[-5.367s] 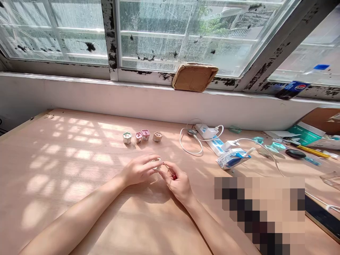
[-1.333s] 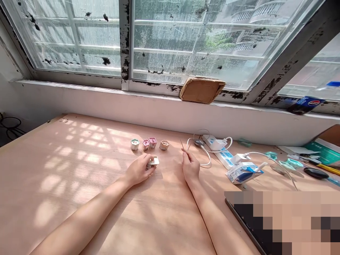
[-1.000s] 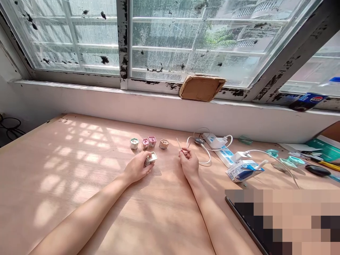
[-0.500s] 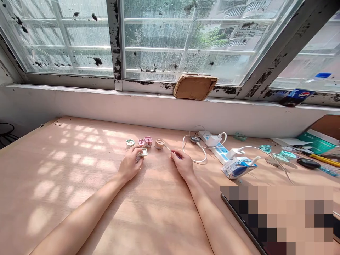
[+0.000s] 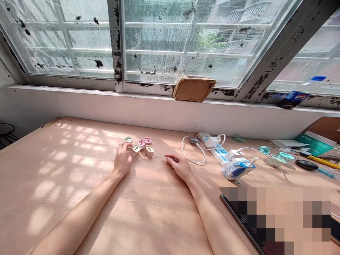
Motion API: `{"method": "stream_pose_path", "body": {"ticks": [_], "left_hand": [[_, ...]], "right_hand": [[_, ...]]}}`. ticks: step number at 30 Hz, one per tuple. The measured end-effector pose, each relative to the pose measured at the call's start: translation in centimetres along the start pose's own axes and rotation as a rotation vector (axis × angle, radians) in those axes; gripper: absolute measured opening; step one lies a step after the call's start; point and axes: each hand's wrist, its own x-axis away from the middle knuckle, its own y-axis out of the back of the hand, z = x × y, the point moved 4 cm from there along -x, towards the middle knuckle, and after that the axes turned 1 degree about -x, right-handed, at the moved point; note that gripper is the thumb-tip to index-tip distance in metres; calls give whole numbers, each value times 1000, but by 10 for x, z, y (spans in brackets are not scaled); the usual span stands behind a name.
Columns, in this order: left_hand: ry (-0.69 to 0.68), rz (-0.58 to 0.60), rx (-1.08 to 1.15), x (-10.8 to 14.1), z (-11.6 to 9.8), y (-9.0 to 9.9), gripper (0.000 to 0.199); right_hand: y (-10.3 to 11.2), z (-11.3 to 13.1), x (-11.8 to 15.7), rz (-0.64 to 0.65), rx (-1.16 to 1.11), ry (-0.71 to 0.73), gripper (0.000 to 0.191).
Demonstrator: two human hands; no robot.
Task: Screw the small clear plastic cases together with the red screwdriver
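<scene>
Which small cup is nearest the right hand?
The tan one, at front right; the thin tool in the right hand points at it. The other four sit farther left or behind.

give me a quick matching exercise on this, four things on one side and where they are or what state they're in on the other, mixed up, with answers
1. left hand
2. right hand
3. drink bottle
4. drink carton

A. on the table, beside the power strip
B. holding a thin tool
C. by the window, with a blue cap
D. at the cream-rimmed small cup

Pairs: 1-D, 2-B, 3-C, 4-A
</scene>
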Motion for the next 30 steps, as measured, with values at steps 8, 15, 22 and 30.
{"method": "stream_pose_path", "body": {"ticks": [8, 15, 22, 30], "left_hand": [[-90, 87, 175, 9, -20, -4, 8], [28, 195, 282, 10, -21, -6, 10], [94, 208, 190, 9, -15, -8, 18], [-11, 391, 189, 13, -26, -11, 34]], "right_hand": [[-4, 2, 3, 125, -76, -28, 32], [-7, -3, 0, 7, 25, 3, 36], [-17, 4, 3, 107, 53, 121, 25], [-20, 5, 4, 100, 33, 108, 26]]}}
